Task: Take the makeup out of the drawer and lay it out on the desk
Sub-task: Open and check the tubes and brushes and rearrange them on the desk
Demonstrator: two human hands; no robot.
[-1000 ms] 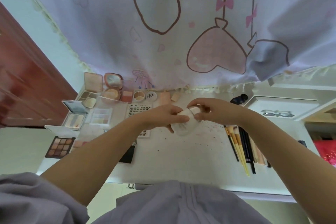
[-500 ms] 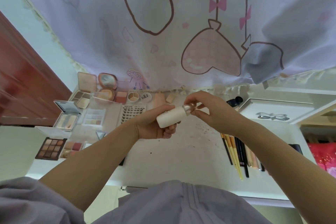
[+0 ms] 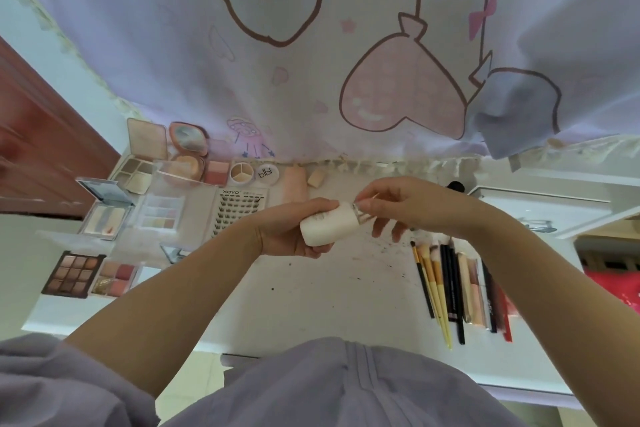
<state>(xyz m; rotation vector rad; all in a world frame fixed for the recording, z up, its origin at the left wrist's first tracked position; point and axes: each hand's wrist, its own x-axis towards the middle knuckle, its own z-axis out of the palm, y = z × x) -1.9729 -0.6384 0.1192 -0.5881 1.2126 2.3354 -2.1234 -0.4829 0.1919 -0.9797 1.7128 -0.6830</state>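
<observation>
The left hand (image 3: pixel 291 236) is gripping a white foundation bottle (image 3: pixel 329 228) above the middle of the white desk (image 3: pixel 311 305), its long axis lying nearly level and tilting slightly up to the right, the neck pointing toward the right hand (image 3: pixel 398 206). That hand's fingertips (image 3: pixel 360 207) are pinching the clear cap end of the bottle. Compared with half a second ago the bottle is sitting in much the same pose between the lash tray (image 3: pixel 239 215) and the row of brushes (image 3: pixel 436 284), while a second ago it was pointing more toward the camera, cupped by both hands.
</observation>
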